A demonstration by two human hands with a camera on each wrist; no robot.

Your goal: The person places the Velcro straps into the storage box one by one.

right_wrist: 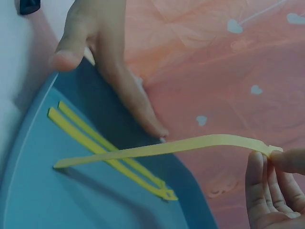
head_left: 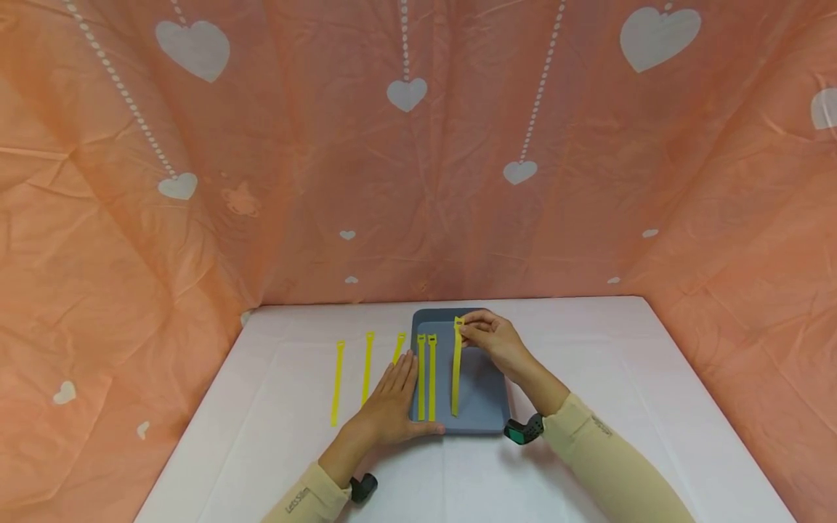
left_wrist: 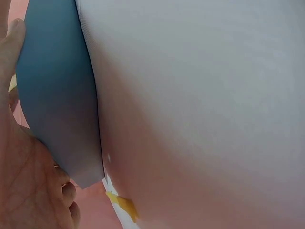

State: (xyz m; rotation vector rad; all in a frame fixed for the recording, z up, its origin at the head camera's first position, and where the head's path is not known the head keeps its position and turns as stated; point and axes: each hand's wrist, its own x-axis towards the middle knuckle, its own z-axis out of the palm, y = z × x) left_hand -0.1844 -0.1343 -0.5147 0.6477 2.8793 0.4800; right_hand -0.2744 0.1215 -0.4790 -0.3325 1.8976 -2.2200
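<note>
A yellow cable strap with a slotted head is pinched at its head by the thumb and fingers of my right hand. The strap hangs over the blue-grey tray; in the right wrist view its tail end meets the tray floor. Two more yellow straps lie side by side inside the tray, near its left wall. My left hand rests against the tray's near left corner, fingers straight along the left side and thumb along the front rim. In the left wrist view, the thumb touches the tray's outer wall.
Left of the tray, three yellow straps lie spaced apart on the white table: a left one, a middle one and one partly hidden by the left hand. A pink curtain with hearts stands behind.
</note>
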